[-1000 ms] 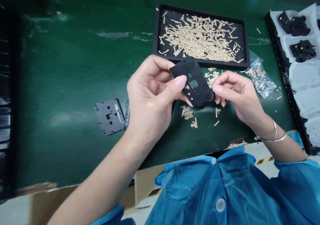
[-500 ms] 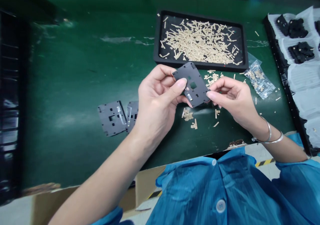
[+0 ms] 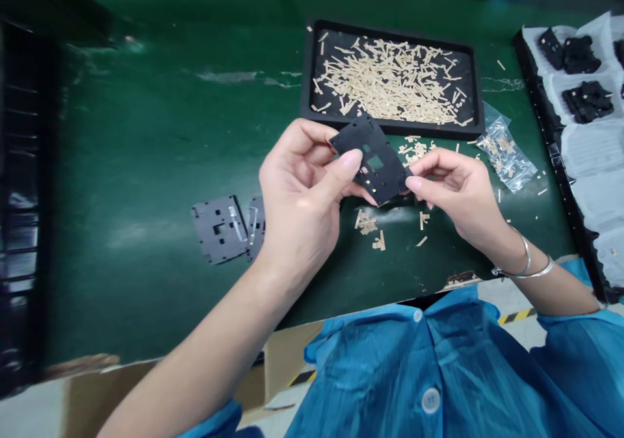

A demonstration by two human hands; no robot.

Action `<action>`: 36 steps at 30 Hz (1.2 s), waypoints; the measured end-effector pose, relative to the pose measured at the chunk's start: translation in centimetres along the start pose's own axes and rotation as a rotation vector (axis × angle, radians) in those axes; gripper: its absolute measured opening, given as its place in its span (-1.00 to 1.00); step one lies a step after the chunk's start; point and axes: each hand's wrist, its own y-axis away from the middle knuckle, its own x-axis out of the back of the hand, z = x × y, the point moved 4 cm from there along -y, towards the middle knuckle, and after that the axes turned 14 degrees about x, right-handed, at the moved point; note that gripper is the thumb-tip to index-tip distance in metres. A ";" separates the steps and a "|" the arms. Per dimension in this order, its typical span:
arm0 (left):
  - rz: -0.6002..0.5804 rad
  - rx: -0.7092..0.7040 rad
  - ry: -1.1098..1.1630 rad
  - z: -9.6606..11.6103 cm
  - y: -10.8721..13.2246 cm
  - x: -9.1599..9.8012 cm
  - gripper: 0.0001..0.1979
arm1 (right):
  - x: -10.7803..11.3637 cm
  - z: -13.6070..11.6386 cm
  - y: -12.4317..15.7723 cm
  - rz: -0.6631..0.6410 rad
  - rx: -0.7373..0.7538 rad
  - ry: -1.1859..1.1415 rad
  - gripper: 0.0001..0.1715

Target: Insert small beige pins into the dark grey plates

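Observation:
A thin black plastic plate (image 3: 385,158) with square cutouts is held tilted above the table. My left hand (image 3: 307,191) grips its left side, thumb across the face and fingers behind. At its lower right corner, my right hand (image 3: 451,194) has thumb and forefinger pinched on the edge; whether a small strip is also between them I cannot make out. Two similar plates lie on the table to the left, one whole plate (image 3: 219,230) and another plate (image 3: 255,227) partly hidden by my left wrist. Small tan strips (image 3: 366,222) lie beneath the held plate.
Behind my hands stands a black tray (image 3: 307,93) heaped with tan strips. A clear plastic bag (image 3: 507,155) with a few pieces lies to its right. Farther right is a white compartment tray (image 3: 580,149) with black parts. A dark rack (image 3: 22,197) borders the left side.
The held plate has tilted, so its face looks darker, and has shifted slightly up and left with my left hand. My right hand has barely moved.

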 end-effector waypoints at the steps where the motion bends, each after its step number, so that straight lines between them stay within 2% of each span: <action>1: 0.002 0.004 -0.010 0.0 0.1 -0.1 -0.78 | 0.0 0.0 0.0 0.002 0.000 0.002 -0.82; 9: 0.025 0.019 -0.059 -0.1 0.2 0.2 -0.81 | 0.3 -0.4 -0.1 -0.099 0.005 0.015 -0.81; 16: 0.004 0.032 -0.054 -0.4 0.1 0.1 -0.82 | 0.8 -0.6 -0.2 0.010 0.064 0.023 -0.84; 26: 0.011 0.049 -0.026 0.0 0.3 -0.5 -0.80 | 0.7 -0.6 -0.3 -0.022 0.029 0.008 -0.86; 30: 0.062 0.081 0.007 0.3 0.4 -0.9 -0.80 | 0.6 -0.5 -0.3 -0.053 -0.019 -0.072 -0.86; 36: 0.073 0.074 0.037 0.5 0.3 -0.8 -0.75 | 0.1 0.4 -0.4 -0.151 -0.198 -0.368 -0.69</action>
